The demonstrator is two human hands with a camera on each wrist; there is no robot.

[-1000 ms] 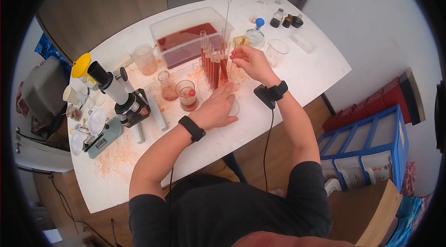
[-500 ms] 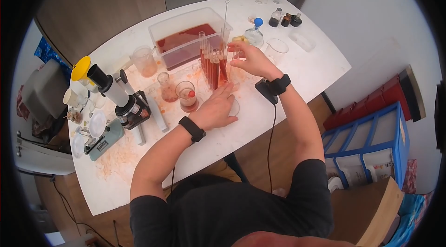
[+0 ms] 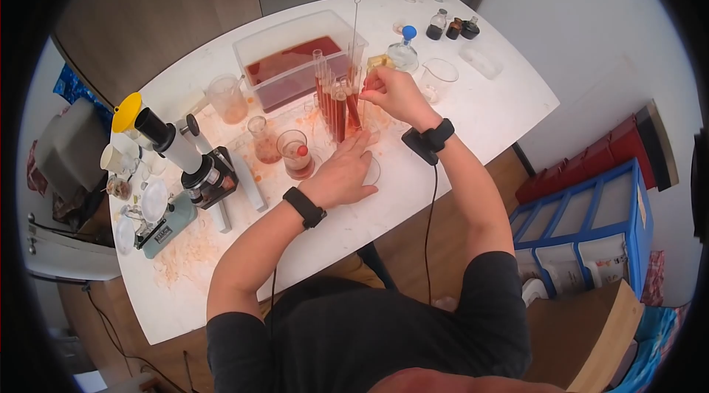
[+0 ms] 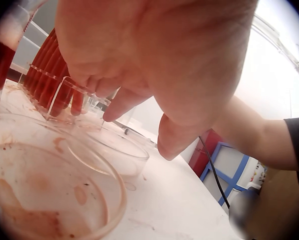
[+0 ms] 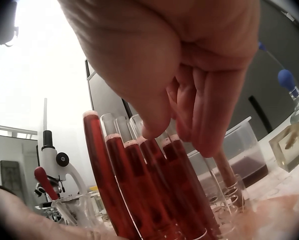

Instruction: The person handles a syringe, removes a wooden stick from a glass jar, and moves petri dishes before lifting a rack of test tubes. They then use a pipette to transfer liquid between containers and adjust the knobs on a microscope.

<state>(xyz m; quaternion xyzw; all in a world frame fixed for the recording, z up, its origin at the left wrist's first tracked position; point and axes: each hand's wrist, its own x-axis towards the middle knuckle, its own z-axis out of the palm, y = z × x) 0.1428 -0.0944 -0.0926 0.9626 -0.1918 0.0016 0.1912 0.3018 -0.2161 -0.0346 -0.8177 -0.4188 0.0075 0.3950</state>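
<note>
Several test tubes [image 3: 338, 114] of red liquid stand bunched in a clear rack [image 4: 56, 102], some leaning. My right hand [image 3: 402, 96] reaches over their tops from the right. In the right wrist view, its thumb and fingers pinch the upper end of one test tube [image 5: 185, 182], whose rim they partly hide. My left hand [image 3: 341, 177] lies palm down before the rack, fingers extended toward its base, thumb spread. Beneath it, in the left wrist view, is a shallow glass dish [image 4: 145, 157]; a larger stained dish [image 4: 120, 202] appears nearer.
Left of the hands are a beaker [image 3: 298, 164] with a red-bulbed dropper, a conical flask [image 3: 266, 148], a microscope [image 3: 177, 148] and a balance [image 3: 171, 227]. Behind the tubes sits a plastic tub [image 3: 269, 101] of red liquid. A blue-stoppered flask [image 3: 403, 57] and beaker [image 3: 441, 72] stand right.
My right hand's fingers spread apart half a second ago and have closed together again, slightly farther left over the tubes. The left hand stays in place.
</note>
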